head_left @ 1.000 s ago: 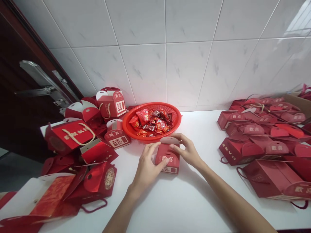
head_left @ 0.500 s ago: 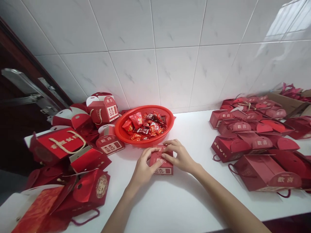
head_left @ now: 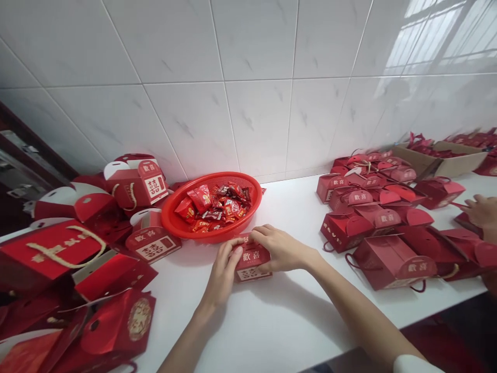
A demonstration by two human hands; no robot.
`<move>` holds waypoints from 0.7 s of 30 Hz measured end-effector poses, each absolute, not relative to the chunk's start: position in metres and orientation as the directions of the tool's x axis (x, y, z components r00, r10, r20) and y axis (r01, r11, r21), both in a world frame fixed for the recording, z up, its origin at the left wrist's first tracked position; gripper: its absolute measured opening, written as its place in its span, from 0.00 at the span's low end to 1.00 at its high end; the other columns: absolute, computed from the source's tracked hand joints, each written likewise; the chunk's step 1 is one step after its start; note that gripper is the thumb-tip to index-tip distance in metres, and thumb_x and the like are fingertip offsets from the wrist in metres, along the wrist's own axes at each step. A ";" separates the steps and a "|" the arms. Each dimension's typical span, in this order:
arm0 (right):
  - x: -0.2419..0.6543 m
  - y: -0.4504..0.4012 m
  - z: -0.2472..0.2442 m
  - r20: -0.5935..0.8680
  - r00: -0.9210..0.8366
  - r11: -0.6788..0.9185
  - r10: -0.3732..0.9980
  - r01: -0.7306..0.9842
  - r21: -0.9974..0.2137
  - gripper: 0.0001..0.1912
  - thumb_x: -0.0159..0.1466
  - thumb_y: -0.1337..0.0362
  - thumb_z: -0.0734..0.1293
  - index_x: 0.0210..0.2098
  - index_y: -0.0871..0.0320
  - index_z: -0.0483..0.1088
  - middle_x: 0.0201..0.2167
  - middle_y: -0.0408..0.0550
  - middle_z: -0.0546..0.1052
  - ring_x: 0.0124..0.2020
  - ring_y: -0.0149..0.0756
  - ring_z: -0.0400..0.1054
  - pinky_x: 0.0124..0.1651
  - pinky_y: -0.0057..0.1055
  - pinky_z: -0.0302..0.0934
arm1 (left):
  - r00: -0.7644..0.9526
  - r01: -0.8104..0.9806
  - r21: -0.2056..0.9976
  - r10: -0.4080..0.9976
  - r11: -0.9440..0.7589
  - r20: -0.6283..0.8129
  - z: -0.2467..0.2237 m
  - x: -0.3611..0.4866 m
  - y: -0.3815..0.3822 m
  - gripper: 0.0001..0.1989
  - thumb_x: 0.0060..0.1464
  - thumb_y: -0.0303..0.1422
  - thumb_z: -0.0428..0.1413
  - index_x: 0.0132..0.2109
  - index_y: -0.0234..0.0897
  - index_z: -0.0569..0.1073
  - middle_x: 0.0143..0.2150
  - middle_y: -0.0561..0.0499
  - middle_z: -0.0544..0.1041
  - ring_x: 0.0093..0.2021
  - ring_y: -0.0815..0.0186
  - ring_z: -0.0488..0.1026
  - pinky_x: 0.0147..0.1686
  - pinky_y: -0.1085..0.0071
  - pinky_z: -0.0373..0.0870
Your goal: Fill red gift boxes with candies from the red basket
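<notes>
A small red candy box (head_left: 251, 255) with pale Chinese characters stands on the white table in front of me. Its top flaps are folded down, partly under my fingers. My left hand (head_left: 224, 264) grips the box's left side, thumb near the front edge. Around its right side and top curls my right hand (head_left: 281, 247), which hides that corner. Just behind the box sits a red plastic basket (head_left: 171, 217) holding wrapped sweets (head_left: 217, 204).
Red gift boxes (head_left: 134, 181) are piled at the left, some with rope handles. More red boxes (head_left: 388, 259) stand in rows at the right. Behind those is a cardboard carton (head_left: 462, 163). Another person's hand (head_left: 481, 211) reaches in at the right edge. A tiled wall (head_left: 260, 124) backs the table.
The view has swung to the right, bringing another person's hand into sight. My left thumb has come off the box's front flap towards its left edge, uncovering the characters; both hands stay on the box.
</notes>
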State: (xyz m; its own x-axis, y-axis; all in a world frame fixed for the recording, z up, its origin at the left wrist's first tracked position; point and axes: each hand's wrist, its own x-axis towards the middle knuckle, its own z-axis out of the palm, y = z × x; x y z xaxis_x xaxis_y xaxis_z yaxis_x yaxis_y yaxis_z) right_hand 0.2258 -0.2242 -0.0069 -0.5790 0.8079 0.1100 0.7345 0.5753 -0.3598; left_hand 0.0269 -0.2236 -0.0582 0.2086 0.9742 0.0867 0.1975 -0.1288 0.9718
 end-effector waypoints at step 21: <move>0.394 -0.159 0.065 -0.336 0.160 -0.158 0.928 0.987 0.033 0.23 0.47 0.74 0.71 0.43 0.59 0.68 0.40 0.57 0.77 0.41 0.52 0.74 0.31 0.35 0.61 | 0.259 0.186 0.974 0.963 -0.127 0.076 -0.065 0.012 -0.232 0.20 0.60 0.49 0.54 0.51 0.42 0.77 0.59 0.43 0.71 0.55 0.54 0.74 0.57 0.57 0.70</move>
State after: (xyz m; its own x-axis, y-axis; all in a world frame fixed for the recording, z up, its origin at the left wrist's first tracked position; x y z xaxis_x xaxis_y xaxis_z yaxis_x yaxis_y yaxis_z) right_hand 0.3944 -0.1593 0.0645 0.1599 0.9283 -0.3356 0.9869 -0.1579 0.0334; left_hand 0.0123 -0.2317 -0.0649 0.2591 0.9629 0.0757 0.1861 -0.1267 0.9743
